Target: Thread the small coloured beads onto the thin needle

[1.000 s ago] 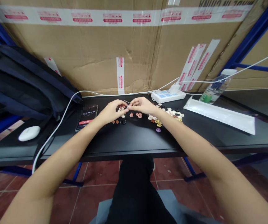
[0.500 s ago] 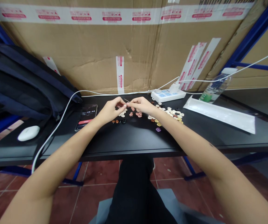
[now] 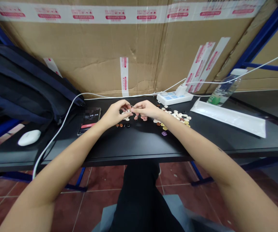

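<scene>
My left hand (image 3: 120, 112) and my right hand (image 3: 146, 109) meet fingertip to fingertip just above the black table. A thin dark rod (image 3: 132, 106) sticks up from the pinched fingers of my right hand. Thumb and fingers of my left hand are pinched at the rod's lower end; what they grip is too small to make out. Beneath the hands lie small pink oval pieces (image 3: 143, 118) and cream pieces (image 3: 127, 119). A short row of brown and black pieces (image 3: 128, 125) is nearer me. Beside my right wrist spreads a pile of mostly white pieces (image 3: 177, 115), with yellow ones and a purple piece (image 3: 164, 133).
A phone (image 3: 89, 121) and a white rounded object (image 3: 29, 138) lie left, near a dark backpack (image 3: 27, 83). Behind the pile sits a power strip (image 3: 171, 98); its white cable (image 3: 67, 111) crosses the table. To the right are a white packet (image 3: 231, 119) and a tilted bottle (image 3: 226, 88).
The fingers of my left hand have shifted slightly, and more pale pieces show beside its thumb. The rod has tilted a little. Otherwise both hands stay in place.
</scene>
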Action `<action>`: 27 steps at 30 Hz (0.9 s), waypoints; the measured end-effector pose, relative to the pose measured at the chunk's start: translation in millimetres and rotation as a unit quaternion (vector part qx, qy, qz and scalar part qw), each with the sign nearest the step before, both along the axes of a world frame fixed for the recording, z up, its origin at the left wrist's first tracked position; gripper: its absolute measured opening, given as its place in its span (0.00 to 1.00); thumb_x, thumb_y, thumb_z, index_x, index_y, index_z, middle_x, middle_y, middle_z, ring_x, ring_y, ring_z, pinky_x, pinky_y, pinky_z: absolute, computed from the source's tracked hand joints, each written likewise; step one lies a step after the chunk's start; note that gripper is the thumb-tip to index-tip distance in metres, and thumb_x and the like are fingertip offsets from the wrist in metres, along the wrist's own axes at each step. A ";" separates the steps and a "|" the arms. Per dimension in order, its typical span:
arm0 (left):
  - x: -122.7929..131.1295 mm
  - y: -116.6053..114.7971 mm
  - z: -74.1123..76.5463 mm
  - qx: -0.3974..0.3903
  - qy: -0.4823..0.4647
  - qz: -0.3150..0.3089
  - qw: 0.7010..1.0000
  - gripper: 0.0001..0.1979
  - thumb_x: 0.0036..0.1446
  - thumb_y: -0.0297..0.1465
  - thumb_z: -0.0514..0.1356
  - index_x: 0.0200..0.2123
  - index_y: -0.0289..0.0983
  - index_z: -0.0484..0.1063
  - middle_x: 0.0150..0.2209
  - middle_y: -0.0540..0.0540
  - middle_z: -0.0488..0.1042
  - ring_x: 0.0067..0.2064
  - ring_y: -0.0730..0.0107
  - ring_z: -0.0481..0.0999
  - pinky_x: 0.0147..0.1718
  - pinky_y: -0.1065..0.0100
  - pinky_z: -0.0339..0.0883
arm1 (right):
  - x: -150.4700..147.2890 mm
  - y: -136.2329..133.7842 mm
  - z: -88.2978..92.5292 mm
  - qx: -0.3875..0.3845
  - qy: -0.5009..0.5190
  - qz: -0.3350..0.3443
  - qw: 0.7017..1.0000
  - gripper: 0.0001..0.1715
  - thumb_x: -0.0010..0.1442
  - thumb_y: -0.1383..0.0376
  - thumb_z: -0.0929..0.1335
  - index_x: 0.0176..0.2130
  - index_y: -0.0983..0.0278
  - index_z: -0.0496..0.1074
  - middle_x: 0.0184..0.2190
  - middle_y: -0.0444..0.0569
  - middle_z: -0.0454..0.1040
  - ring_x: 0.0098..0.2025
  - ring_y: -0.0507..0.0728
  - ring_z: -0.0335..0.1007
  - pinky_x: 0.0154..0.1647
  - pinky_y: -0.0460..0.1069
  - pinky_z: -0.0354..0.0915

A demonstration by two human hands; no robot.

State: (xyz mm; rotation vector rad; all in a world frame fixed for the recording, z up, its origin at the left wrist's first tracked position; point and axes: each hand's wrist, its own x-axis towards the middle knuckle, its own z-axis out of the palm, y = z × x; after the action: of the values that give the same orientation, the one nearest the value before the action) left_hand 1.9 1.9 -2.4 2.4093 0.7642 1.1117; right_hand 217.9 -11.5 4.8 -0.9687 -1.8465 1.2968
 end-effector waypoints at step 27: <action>-5.0 4.0 -3.0 -0.063 0.003 0.097 0.993 0.11 0.52 0.33 0.70 0.36 0.36 0.73 0.29 0.49 0.77 0.30 0.70 0.77 0.34 0.66 0.74 | 14.6 -0.2 -2.8 0.440 -0.295 -0.108 0.841 0.15 0.70 0.61 0.65 0.47 0.59 0.80 0.43 0.48 0.81 0.41 0.55 0.74 0.40 0.49 0.61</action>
State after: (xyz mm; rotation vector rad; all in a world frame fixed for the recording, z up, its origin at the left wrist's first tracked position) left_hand -3.1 6.0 -5.5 2.2722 1.0562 1.0909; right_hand 232.5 -11.7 2.0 -1.0349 -2.3293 -0.1041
